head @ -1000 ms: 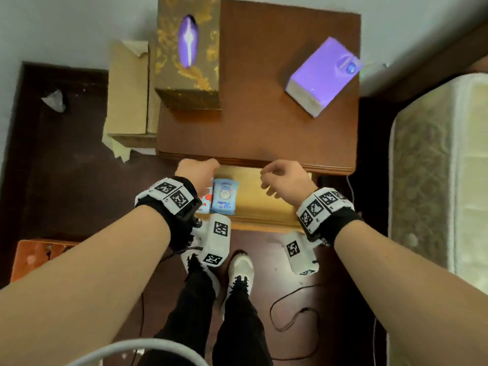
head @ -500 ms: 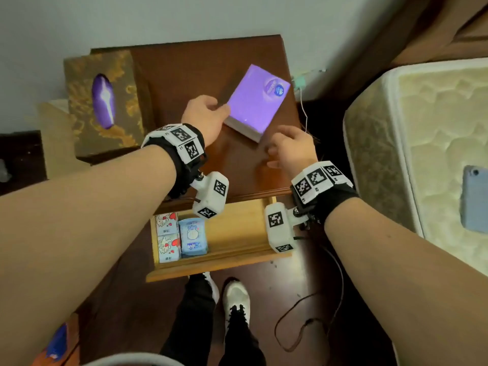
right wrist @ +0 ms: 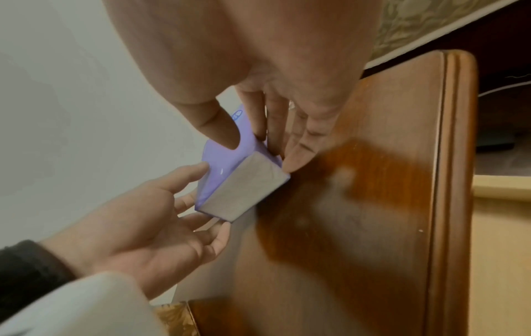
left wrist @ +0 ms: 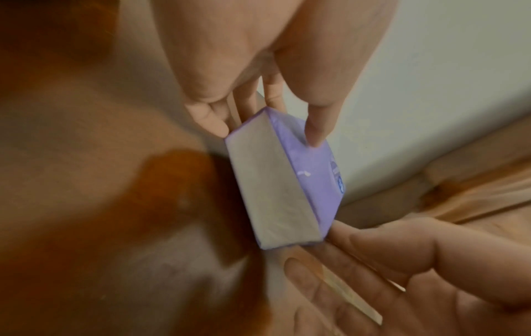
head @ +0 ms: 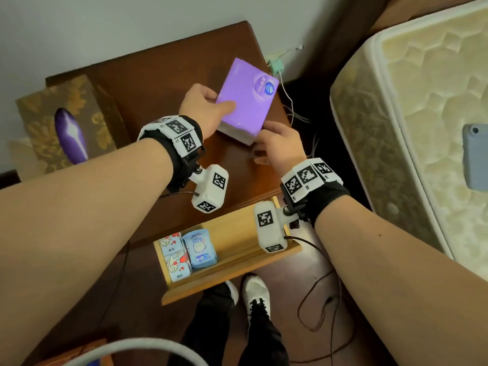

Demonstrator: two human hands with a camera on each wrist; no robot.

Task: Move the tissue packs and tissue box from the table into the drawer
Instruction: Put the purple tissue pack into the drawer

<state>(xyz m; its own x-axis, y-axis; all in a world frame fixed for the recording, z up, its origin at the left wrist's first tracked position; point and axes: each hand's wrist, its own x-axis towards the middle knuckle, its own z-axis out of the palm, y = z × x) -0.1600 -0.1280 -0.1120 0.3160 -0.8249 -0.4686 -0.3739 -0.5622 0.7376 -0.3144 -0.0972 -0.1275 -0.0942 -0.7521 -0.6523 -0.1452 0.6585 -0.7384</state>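
Note:
A purple tissue pack (head: 245,101) lies toward the back right of the dark wooden table (head: 158,83). My left hand (head: 208,107) grips its left edge, thumb (left wrist: 316,129) on top and fingers underneath. My right hand (head: 272,143) holds the near right corner, thumb (right wrist: 221,129) over the purple top. That pack (right wrist: 241,188) looks tipped up off the wood. A gold-patterned tissue box (head: 66,122) stands at the table's left. Below, the open drawer (head: 229,283) holds small blue tissue packs (head: 184,252) at its left end.
A mattress (head: 422,114) with a phone (head: 475,157) on it stands close on the right. A green plug (head: 276,67) and its cable hang behind the table. More cable (head: 324,313) lies on the floor by my white shoes (head: 253,289).
Both hands rose from the drawer front to the purple pack. The left hand took hold of its left edge first; the right hand has now closed on the near corner.

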